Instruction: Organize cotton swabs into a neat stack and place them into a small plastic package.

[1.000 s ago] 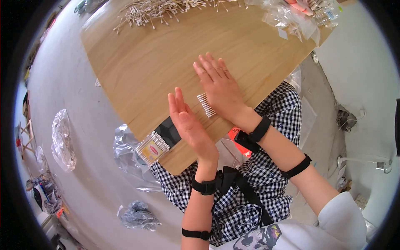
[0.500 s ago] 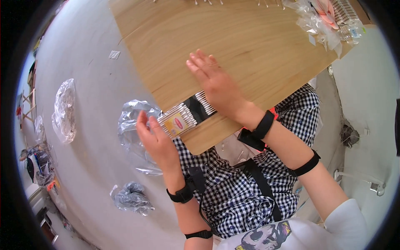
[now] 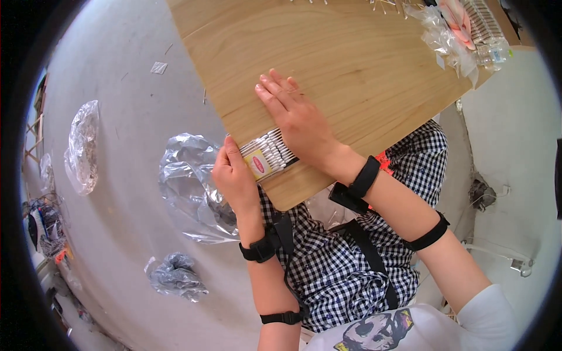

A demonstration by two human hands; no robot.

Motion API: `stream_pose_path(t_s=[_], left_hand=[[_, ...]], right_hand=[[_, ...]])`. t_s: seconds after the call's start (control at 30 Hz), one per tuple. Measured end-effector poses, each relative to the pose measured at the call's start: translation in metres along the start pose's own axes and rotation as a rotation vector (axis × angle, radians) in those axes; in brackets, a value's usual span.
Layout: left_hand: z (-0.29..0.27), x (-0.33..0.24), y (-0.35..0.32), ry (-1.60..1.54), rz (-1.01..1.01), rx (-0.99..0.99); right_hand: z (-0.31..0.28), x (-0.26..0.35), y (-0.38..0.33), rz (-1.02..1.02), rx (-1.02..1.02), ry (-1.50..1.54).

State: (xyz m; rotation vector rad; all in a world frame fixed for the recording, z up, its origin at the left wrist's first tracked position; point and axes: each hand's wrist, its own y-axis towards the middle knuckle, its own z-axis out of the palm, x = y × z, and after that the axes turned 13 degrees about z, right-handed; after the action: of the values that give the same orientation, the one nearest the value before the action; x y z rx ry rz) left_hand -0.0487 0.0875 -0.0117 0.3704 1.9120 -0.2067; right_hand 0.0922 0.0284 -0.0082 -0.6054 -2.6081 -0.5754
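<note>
At the near left corner of the wooden board (image 3: 345,70), cotton swabs (image 3: 270,146) lie side by side with their white tips meeting. A yellow card label with a red oval (image 3: 258,164) sits on the left group. My left hand (image 3: 235,180) is closed at the outer end of this pack, its thumb along the label's edge and the other fingers curled, partly hidden. My right hand (image 3: 307,126) lies flat, fingers stretched out and together, over the right-hand group of swabs and hides most of it. A dark strip shows beside the swabs, near the right palm.
A clear plastic bag (image 3: 190,175) is on the floor by the board's left edge, with more crumpled plastic (image 3: 175,276) and another bag (image 3: 83,146) further left. Loose swabs (image 3: 386,6), plastic wrap (image 3: 448,38) and a clear bottle (image 3: 493,54) are at the far side.
My left hand has moved right and closed against the pack's end. The left swabs have slid toward the right ones, covering most of the dark gap between them. My right hand stays flat.
</note>
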Motion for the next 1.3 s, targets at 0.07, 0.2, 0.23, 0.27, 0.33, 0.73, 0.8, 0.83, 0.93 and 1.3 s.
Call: stream_pose_path(t_s=[0.07,0.2,0.23,0.27,0.33,0.73,0.8,0.83,0.93,1.3], left_hand=[[0.002,0.01,-0.001,-0.135,0.01,-0.034],[0.007,0.003,-0.002,-0.175,0.014,-0.047],[0.005,0.001,-0.002,-0.176,0.02,-0.054],[0.002,-0.001,-0.002,-0.177,0.021,-0.058],[-0.002,-0.003,0.0,-0.064,0.004,0.004],[0.006,-0.016,-0.004,0.257,0.208,-0.005],[-0.001,-0.023,-0.001,0.263,0.084,0.077],[-0.006,-0.027,0.0,0.278,-0.046,0.153],[-0.025,-0.024,-0.006,0.398,0.247,0.035],[0.023,-0.066,-0.04,-0.196,0.261,0.473]], right_hand=[[0.0,0.0,-0.002,0.001,0.002,-0.002],[0.001,0.003,0.0,-0.013,0.005,-0.019],[0.003,0.007,0.0,-0.018,0.005,-0.019],[0.006,0.012,0.0,-0.021,0.007,0.005],[0.01,0.013,-0.001,-0.019,0.015,0.027],[0.018,0.056,-0.005,0.142,0.071,0.642],[0.012,0.043,-0.004,0.187,0.167,0.927],[0.009,0.035,-0.001,0.179,0.159,0.926],[-0.004,0.014,0.005,0.433,0.225,1.354],[-0.036,-0.1,0.083,0.359,0.085,0.186]])
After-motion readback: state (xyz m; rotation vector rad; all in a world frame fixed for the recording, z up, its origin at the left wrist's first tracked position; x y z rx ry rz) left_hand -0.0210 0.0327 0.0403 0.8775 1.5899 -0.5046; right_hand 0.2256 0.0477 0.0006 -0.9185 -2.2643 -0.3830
